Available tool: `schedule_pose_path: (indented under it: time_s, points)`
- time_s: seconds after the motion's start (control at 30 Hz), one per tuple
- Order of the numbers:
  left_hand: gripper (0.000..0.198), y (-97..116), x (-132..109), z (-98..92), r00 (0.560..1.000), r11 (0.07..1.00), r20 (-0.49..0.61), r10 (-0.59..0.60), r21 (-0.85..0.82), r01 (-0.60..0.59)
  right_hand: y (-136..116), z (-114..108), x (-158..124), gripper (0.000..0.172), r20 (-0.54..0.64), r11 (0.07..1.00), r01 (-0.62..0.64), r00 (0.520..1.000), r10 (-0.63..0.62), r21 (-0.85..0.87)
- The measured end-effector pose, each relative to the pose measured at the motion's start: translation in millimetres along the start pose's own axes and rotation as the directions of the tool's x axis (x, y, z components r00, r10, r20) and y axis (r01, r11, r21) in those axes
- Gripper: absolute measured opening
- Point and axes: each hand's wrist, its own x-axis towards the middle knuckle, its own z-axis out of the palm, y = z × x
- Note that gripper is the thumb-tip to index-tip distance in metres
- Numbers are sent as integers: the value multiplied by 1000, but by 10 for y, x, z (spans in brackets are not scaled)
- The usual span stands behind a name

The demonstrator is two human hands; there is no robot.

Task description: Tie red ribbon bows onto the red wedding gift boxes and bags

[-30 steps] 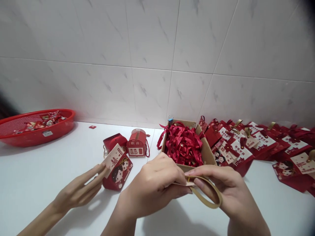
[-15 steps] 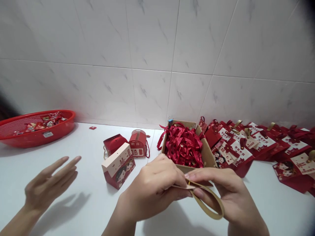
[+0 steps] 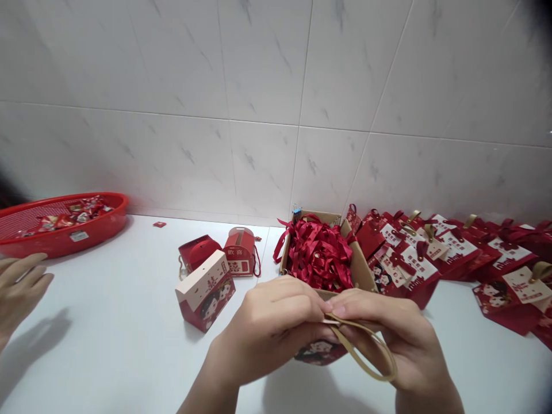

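Observation:
Low in the middle, my left hand (image 3: 276, 333) is closed on the top edge of a small red gift box (image 3: 321, 353) with a printed cartoon figure. Most of that box is hidden behind my fingers. A loop of gold ribbon (image 3: 364, 367) comes out at the box's top and hangs to the right. My right hand (image 3: 399, 330) pinches this ribbon close to the box top, its fingertips touching those of my left hand. Just left of my hands stands another gift box (image 3: 209, 293) with a cream flap, holding no ribbon that I can see.
Behind my hands is a cardboard box (image 3: 366, 270) of red ribbons (image 3: 319, 253). Rows of ribboned gift boxes (image 3: 414, 270) fill the right. Two red boxes (image 3: 240, 253) stand left of centre. Another person's hand (image 3: 19, 287) is near a red basket (image 3: 86, 238) with wrapped sweets.
The other person's hand has moved left toward the basket. My hands have stayed in place, turning slightly, and more of the held box's printed front shows below them.

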Motion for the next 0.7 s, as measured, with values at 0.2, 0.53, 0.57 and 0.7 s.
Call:
schedule_pose_path:
  time_s: [0.2,0.53,0.57,0.7]
  points:
    - [12,-14,0,10,999,998,-19,40,54,-39,-44,7,24,35,-46,998,-20,999,17,-62]
    - [10,47,6,3,997,996,-21,72,53,-71,5,-18,-22,43,-43,988,121,991,-125,-94]
    - [11,53,12,1,996,994,-28,84,74,-82,5,-25,-34,43,-34,988,128,991,-131,-91]
    - [9,101,24,-1,984,968,-62,164,204,-149,-22,-23,-76,36,-34,986,132,990,-136,-100]
